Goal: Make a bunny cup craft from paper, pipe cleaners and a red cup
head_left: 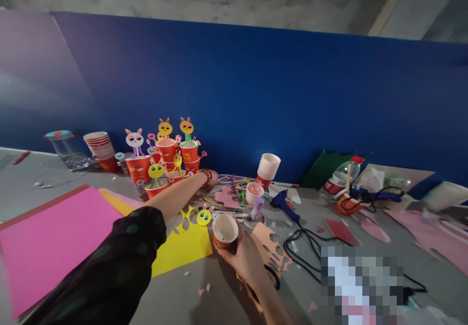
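Observation:
My right hand (pixel 243 257) is wrapped round a red paper cup (pixel 224 243), tilted so its white inside shows. My left arm stretches across the table, and my left hand (pixel 212 179), with a beaded bracelet at the wrist, is beside a heap of coloured pipe cleaners (pixel 239 184); its fingers are hidden. A yellow paper rabbit face (pixel 204 216) lies just left of the cup, above a cut yellow sheet (pixel 183 252). Finished red cups with rabbit faces (pixel 139 166) stand stacked left of my left hand.
Pink sheets (pixel 54 247) cover the left side. A blue glue gun (pixel 287 207) with a black cord lies at right. Behind are stacked cups (pixel 269 168), a bottle (pixel 341 176) and a blue wall (pixel 256 91). Peach paper (pixel 268 247) with cut holes lies near my right hand.

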Demonstrator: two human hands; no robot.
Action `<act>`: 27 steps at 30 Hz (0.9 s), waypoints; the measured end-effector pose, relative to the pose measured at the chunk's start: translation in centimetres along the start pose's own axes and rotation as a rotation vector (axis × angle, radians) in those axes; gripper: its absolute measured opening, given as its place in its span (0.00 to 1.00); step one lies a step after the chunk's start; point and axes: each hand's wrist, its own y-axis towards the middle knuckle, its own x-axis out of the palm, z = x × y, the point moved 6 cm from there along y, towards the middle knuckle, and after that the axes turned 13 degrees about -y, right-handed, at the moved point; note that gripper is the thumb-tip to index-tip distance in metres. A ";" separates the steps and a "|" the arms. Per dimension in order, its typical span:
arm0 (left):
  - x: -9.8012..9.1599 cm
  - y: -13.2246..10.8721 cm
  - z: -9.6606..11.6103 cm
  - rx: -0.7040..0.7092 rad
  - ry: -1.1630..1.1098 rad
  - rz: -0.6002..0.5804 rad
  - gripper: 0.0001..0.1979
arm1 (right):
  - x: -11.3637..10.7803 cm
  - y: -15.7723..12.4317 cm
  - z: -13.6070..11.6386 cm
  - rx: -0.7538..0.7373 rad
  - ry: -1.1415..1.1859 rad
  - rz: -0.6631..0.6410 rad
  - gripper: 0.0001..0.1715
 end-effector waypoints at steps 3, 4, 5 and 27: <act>0.0 0.1 -0.1 -0.032 0.009 -0.022 0.18 | -0.2 0.0 -0.1 0.001 0.009 0.001 0.44; 0.0 0.2 0.0 -0.036 0.012 -0.029 0.18 | -0.2 0.1 -0.1 0.000 0.012 -0.003 0.43; 0.0 0.3 0.1 -0.037 0.013 -0.038 0.18 | -0.2 0.0 -0.2 0.002 0.014 -0.010 0.43; -0.8 0.0 0.2 -0.013 -0.008 -0.001 0.17 | -0.5 0.0 -0.4 0.015 -0.022 -0.016 0.26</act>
